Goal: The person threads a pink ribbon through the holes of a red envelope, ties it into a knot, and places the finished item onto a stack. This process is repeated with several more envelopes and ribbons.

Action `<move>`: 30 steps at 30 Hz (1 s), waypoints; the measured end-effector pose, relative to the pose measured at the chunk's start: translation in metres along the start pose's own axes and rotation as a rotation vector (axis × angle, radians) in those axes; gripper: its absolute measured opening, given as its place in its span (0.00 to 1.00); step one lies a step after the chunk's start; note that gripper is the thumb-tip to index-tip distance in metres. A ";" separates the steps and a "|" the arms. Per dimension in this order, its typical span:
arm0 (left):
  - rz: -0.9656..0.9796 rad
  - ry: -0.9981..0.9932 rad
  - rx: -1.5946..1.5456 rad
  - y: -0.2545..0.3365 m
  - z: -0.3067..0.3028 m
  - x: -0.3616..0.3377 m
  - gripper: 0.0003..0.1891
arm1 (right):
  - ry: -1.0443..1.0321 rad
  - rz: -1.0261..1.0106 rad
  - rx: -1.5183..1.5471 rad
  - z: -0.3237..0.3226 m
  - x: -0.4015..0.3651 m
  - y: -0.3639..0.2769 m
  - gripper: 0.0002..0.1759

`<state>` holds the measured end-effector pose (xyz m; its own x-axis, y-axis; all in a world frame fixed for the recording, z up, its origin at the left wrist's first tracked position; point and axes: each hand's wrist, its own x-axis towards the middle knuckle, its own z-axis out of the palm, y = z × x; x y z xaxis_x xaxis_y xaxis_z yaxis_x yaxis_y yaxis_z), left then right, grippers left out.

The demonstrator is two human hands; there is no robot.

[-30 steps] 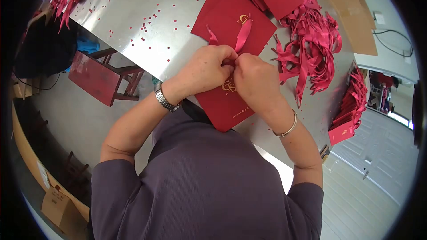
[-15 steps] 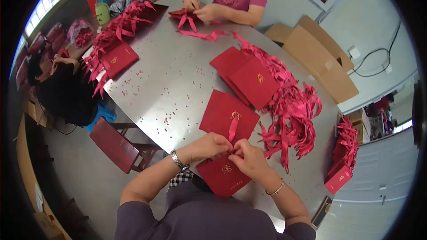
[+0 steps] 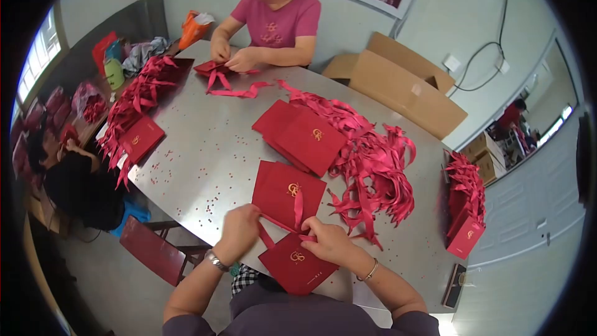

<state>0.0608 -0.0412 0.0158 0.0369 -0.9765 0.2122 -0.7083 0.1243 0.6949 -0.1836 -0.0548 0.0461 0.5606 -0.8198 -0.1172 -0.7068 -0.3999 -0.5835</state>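
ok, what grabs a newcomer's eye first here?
The tangled heap of red satin ribbons sprawled across the right of the silver metal table. Near the front edge, the left hand and right hand pinch a red ribbon strip over a flat red paper bag with a gold logo. A person in a pink shirt sits at the far end.

Top (image 3: pixel 298 317): dull purple-grey, short sleeves.
Left hand (image 3: pixel 239 231): silver metal watch (image 3: pixel 215 261) at wrist, above the top.
Right hand (image 3: pixel 329 242): thin bangle (image 3: pixel 371 270) at wrist, above the top.
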 end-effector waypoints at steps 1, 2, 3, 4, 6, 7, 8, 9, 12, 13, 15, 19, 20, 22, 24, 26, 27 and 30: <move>-0.123 0.023 -0.053 -0.011 -0.002 0.000 0.07 | 0.002 -0.017 0.024 0.000 0.000 -0.001 0.20; -0.137 -0.018 -0.059 -0.018 -0.004 -0.001 0.09 | 0.003 -0.038 0.047 0.000 0.001 -0.002 0.19; -0.127 -0.020 -0.059 -0.015 -0.005 -0.001 0.09 | 0.012 -0.034 0.046 0.002 0.002 -0.001 0.19; -0.109 0.024 -0.058 -0.011 -0.007 -0.003 0.11 | 0.022 -0.040 0.052 0.005 0.003 0.001 0.19; -0.095 0.168 -0.053 0.008 -0.016 -0.011 0.16 | 0.041 -0.047 0.052 0.006 0.001 0.002 0.18; -0.032 0.230 0.003 0.016 -0.018 -0.016 0.16 | 0.047 -0.037 0.058 0.007 0.000 0.002 0.18; 0.038 0.294 0.057 0.022 -0.019 -0.022 0.16 | 0.060 -0.029 0.063 0.006 -0.001 0.002 0.17; 0.166 0.206 0.082 0.026 -0.020 -0.030 0.15 | 0.076 -0.029 0.051 0.006 -0.002 0.002 0.17; 0.189 -0.196 -0.070 0.025 -0.001 -0.052 0.09 | 0.121 -0.036 0.060 0.006 -0.007 0.005 0.17; 0.179 -0.173 -0.071 0.031 0.004 -0.057 0.09 | 0.128 -0.031 0.081 0.005 -0.009 0.005 0.17; 0.173 -0.095 -0.090 0.041 0.005 -0.060 0.10 | 0.158 -0.017 0.091 0.004 -0.016 0.004 0.17; -0.013 -0.136 -0.474 0.037 0.017 -0.066 0.10 | 0.244 -0.034 0.124 0.000 -0.031 0.006 0.16; -0.013 -0.139 -0.471 0.039 0.015 -0.067 0.10 | 0.250 -0.040 0.118 -0.001 -0.034 0.008 0.18; 0.017 -0.191 -0.495 0.042 0.010 -0.065 0.09 | 0.257 -0.044 0.116 -0.005 -0.042 0.008 0.19; -0.018 -0.187 -0.485 0.036 0.013 -0.065 0.08 | 0.300 -0.087 0.033 -0.013 -0.052 0.006 0.24; -0.107 -0.143 -0.486 0.028 0.016 -0.061 0.08 | 0.317 -0.104 -0.039 -0.023 -0.063 0.007 0.25; -0.163 -0.151 -0.533 0.022 0.016 -0.059 0.08 | 0.328 -0.119 -0.115 -0.027 -0.071 0.011 0.27; -0.236 -0.158 -0.589 0.011 0.012 -0.050 0.07 | 0.311 -0.073 -0.020 -0.044 -0.092 0.022 0.23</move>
<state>0.0425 0.0069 0.0045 0.0085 -0.9979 -0.0647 -0.1875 -0.0652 0.9801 -0.2698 -0.0063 0.0796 0.4538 -0.8733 0.1774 -0.6795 -0.4679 -0.5651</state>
